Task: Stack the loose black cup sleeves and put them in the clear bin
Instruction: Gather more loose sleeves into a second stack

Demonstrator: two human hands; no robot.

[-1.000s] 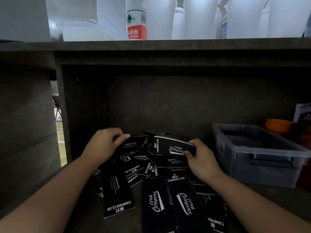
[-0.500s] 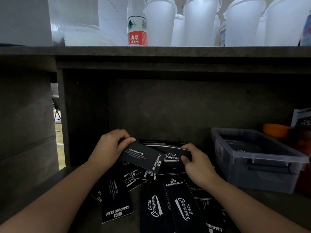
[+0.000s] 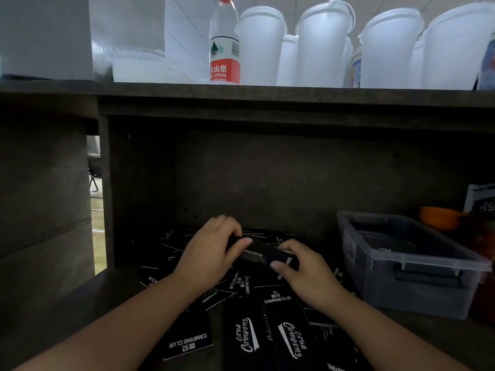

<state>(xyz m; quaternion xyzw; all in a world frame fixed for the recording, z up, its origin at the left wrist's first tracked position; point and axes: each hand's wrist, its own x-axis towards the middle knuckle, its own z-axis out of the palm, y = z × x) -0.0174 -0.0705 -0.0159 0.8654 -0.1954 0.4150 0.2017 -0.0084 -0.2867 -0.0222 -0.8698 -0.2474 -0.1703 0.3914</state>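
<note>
- Low inside a dark shelf bay, a person's left hand (image 3: 211, 250) and right hand (image 3: 302, 274) meet over a scatter of black cup sleeves (image 3: 270, 341), printed "Camping Club" in white, that lie flat and overlapping across the shelf floor (image 3: 88, 303).
- Both grips are closed on 1 small held stack of sleeves (image 3: 263, 254): the left hand pinches its left end, thumb on the near face, and the right hand clasps the right end with curled fingers. How many sleeves are in it cannot be told.
- To the right stands the clear bin (image 3: 417, 287), lidless, just beside the pile; dark sleeves appear to lie in it already, though the dim light leaves the count unclear.
- Above, on the worktop (image 3: 267, 95), stand a red-labelled water bottle (image 3: 224, 46) and a row of white plastic cups (image 3: 321, 44).
- Judged from the layout, the gathering step is in hand: edges are being squared between the 2 hands.
- Next, the move likely calls for adding more loose sleeves from the pile, keeping the edges flush, before carrying the stack right and lowering it flat into the bin.
</note>
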